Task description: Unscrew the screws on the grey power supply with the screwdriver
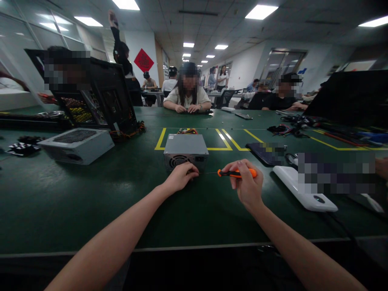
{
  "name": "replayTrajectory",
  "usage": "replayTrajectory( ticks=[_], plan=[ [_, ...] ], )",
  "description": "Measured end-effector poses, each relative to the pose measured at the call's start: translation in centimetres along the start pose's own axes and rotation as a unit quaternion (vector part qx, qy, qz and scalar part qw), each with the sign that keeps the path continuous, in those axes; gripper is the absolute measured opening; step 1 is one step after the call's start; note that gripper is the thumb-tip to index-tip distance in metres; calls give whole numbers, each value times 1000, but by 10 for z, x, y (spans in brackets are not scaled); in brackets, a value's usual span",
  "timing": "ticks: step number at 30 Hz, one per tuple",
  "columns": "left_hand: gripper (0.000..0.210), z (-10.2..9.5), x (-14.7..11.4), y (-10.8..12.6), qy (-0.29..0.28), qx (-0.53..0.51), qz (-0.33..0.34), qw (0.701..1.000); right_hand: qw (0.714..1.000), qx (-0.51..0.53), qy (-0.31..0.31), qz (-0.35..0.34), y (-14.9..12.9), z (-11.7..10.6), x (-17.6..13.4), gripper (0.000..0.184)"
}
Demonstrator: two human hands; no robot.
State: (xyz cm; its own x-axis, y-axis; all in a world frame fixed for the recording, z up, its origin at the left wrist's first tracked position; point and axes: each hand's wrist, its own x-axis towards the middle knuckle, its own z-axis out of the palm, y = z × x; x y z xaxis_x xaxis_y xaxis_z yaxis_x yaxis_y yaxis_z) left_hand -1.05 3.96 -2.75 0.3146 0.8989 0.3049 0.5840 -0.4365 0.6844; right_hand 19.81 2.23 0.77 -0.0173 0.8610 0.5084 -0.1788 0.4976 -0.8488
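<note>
**At the long green tabletop [91, 190], a slim orange-and-black screwdriver [238, 173] lies level between my hands**

In front of the boxy grey metal power supply [186, 144], my right hand [247, 178] has its fingers wrapped round the handle of the screwdriver, the thin metal shaft pointing left. I seem to hold it sideways so that its end meets my left hand [182, 176]. There my thumb and fingertips are drawn together around the shaft's far end; whether they pinch the tip itself or something small on it, I cannot tell. The power supply sits straight ahead, just beyond my left fingers, its round fan grille turned towards me, perhaps to leave that face within easy reach.

The tabletop is smooth, with a dull shine and yellow lines [220, 149] marked across it. To my left rest a second grey metal box [75, 145] with a grille on top and an upright black computer case [113, 97]. To my right lie a flat dark phone-like slab [263, 153] and a glossy white plastic device [303, 188].

Across the table a person in a pale top [187, 95] leans on the edge. Behind, a red diamond-shaped decoration [144, 60] hangs on a white wall, under bright ceiling panels [261, 12].
</note>
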Motion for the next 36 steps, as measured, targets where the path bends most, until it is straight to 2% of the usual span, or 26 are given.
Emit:
replayTrajectory(
  ticks=[3,7,13,19,23,27,30,34,36],
  plan=[
    [9,2,0,-2,-7,-62,-1,998,1000,-3,-11,-3,-2,0,-1,27],
    [8,1,0,-1,4,-47,13,999,1000,-13,-18,-9,-3,1,-2,26],
    [7,-3,-2,1,-4,52,38,998,998,-36,-45,-12,-1,0,-4,26],
    [13,-8,-7,12,-36,202,76,976,992,-79,-90,-31,-3,2,-7,12],
    [15,-8,-8,16,-27,242,77,967,990,-83,-97,-62,-1,2,-9,8],
    [15,-6,-7,16,-11,228,71,971,984,-110,-101,-97,2,0,-10,7],
    [23,-6,-6,16,25,189,54,980,979,-128,-102,-124,2,-1,-11,6],
    [19,-7,-5,16,84,137,12,987,973,-145,-83,-159,2,-2,-12,5],
    [21,-6,-4,14,84,111,-21,990,969,-157,-71,-176,2,-2,-12,5]
  ],
)
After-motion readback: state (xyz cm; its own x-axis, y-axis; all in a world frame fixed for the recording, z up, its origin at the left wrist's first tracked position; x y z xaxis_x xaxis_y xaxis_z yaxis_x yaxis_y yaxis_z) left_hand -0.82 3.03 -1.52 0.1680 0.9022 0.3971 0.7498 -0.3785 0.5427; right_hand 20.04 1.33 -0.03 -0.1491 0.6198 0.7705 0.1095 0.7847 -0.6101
